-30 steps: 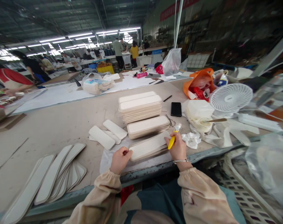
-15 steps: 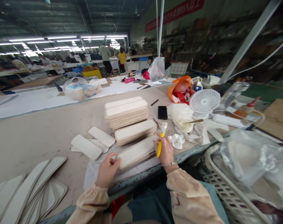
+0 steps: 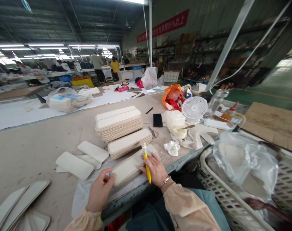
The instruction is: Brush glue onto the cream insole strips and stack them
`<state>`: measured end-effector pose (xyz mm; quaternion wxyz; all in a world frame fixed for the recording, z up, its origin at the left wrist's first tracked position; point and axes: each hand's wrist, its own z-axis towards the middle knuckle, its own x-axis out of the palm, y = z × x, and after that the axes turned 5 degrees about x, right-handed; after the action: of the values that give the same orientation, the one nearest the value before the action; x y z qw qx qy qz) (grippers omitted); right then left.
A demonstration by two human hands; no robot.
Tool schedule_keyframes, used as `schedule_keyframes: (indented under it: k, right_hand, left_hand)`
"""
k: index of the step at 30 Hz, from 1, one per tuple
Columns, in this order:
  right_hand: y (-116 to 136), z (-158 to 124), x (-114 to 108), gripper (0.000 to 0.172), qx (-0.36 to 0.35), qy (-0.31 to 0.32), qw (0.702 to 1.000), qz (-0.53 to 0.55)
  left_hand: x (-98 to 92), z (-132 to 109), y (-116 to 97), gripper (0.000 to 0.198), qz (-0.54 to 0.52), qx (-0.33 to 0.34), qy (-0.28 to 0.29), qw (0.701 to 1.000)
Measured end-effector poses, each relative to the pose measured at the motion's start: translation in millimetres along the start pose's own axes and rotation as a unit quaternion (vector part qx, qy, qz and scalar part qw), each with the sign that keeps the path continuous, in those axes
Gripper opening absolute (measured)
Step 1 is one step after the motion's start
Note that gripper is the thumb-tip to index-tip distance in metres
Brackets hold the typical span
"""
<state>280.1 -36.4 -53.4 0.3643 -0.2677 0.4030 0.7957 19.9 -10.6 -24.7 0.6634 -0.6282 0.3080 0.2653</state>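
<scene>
Just in front of me lies a low stack of long, round-cornered cream panels (image 3: pixel 126 168). At its left end, my left hand (image 3: pixel 100 186) is closed, thumb on the top panel and fingers at the edge. My right hand (image 3: pixel 155 170) grips a yellow-handled brush (image 3: pixel 147 168), its pale bristles pointing up and away. Fingers of that hand also lie on the right part of the top panel. Directly behind are a second panel stack (image 3: pixel 130 142) and a taller one (image 3: pixel 119 123). Several loose panels (image 3: pixel 75 165) lie left of my left hand.
Fanned panels (image 3: pixel 22 202) lie at lower left. Scissors (image 3: pixel 153 132), a phone (image 3: pixel 157 120), a glue tub (image 3: pixel 178 131) with a stick, crumpled white plastic (image 3: pixel 172 148) and a white fan (image 3: pixel 194 108) stand rightward. A plastic basket (image 3: pixel 223 186) is beside the table edge.
My right hand has moved from the right end of the front stack leftward onto its top, brush still held. My left hand stays at the left end. The camera has turned right.
</scene>
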Motion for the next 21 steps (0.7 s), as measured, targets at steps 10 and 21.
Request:
schedule_keyframes:
  k: [10,21]
  right_hand:
    - [-42,9,5,0.017,0.197,-0.146,0.97,-0.005]
    - [-38,14,3,0.012,0.187,-0.167,0.968,0.03]
  left_hand:
    - [1.5,-1,6,0.051,0.0,0.012,-0.013,1.0]
    - [5.8,-5,6,0.047,-0.009,0.04,-0.04,0.998]
